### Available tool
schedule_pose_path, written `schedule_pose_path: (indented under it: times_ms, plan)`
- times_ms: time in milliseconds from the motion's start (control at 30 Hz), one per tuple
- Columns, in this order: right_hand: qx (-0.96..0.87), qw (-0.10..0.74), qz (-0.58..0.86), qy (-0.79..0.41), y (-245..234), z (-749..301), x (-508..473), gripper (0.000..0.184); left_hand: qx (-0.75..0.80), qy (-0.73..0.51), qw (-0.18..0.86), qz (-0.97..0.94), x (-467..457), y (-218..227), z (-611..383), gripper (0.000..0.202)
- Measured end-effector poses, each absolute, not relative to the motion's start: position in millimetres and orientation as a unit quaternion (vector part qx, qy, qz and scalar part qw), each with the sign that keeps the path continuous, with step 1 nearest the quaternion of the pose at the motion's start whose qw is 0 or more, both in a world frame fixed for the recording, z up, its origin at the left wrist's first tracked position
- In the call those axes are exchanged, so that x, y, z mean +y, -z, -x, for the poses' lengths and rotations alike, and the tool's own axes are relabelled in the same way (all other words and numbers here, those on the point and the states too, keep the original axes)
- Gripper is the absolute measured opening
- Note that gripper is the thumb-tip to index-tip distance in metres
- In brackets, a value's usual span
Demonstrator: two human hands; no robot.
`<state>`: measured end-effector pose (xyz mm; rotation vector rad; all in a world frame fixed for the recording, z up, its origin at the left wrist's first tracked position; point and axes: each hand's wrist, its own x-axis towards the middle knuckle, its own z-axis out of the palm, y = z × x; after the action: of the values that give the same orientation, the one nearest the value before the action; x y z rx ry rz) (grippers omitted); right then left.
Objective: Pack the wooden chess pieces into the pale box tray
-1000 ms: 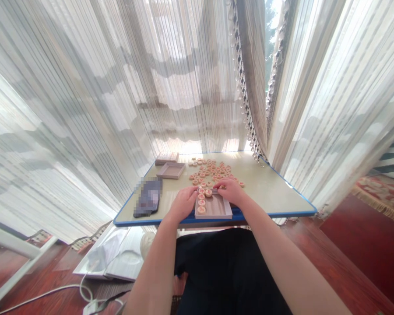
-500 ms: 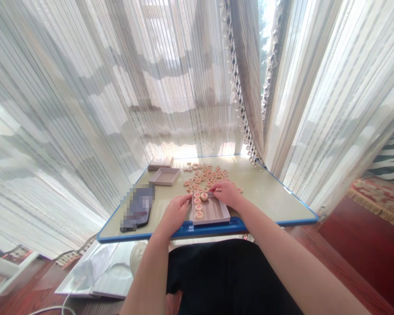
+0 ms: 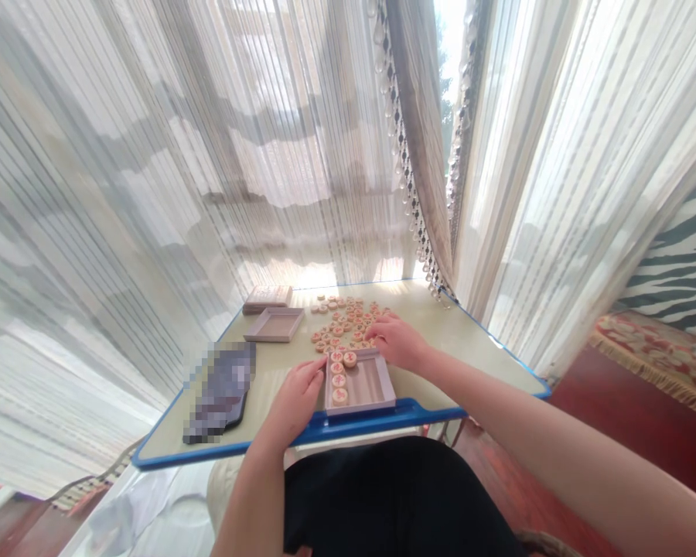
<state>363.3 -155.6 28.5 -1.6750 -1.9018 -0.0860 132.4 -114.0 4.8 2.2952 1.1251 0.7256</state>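
Observation:
A shallow grey-pink tray (image 3: pixel 366 387) lies at the near edge of a blue-rimmed table (image 3: pixel 475 340). Several round wooden game pieces (image 3: pixel 339 379) with red marks sit in a row along the tray's left side. My left hand (image 3: pixel 293 398) rests against the tray's left wall, fingers curled onto its edge. My right hand (image 3: pixel 395 340) lies over the tray's far right corner, fingers bent down among loose pieces (image 3: pixel 343 319) scattered behind the tray. Whether its fingertips pinch a piece is hidden.
A second empty tray (image 3: pixel 274 325) and a flat box (image 3: pixel 267 296) lie at the far left of the table. A dark blurred object (image 3: pixel 220 391) lies at the near left. Sheer curtains (image 3: pixel 151 155) surround the table. My dark-clothed lap (image 3: pixel 394 503) is below.
The view has swung right and tilted. My right hand has moved off the tray's far edge toward the loose pieces behind it. My left hand stays at the tray's left side.

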Motion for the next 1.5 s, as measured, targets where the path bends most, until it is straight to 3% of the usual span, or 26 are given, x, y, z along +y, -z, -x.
schedule_pose_path:
  times_ms: [167, 367, 600, 1000, 1500]
  plan:
    - [-0.709, 0.237, 0.664, 0.017, -51, -391, -137, 0.029, 0.413, -0.281, 0.266, -0.824, -122, -14, -135, 0.041]
    - [-0.761, 0.290, 0.577, -0.067, -61, -378, -132, 0.017, 0.450, -0.285, 0.274, -0.801, -129, -20, -136, 0.038]
    - [-0.782, 0.364, 0.504, -0.027, -29, -371, -141, 0.010, 0.446, -0.283, 0.301, -0.794, -133, -20, -131, 0.039]
    - [-0.814, 0.285, 0.505, 0.000, -27, -353, -149, 0.010, 0.438, -0.273, 0.265, -0.815, -129, -13, -130, 0.038]
    - [-0.812, 0.271, 0.517, -0.011, -27, -352, -147, 0.010, 0.430, -0.261, 0.256, -0.826, -131, -13, -131, 0.040]
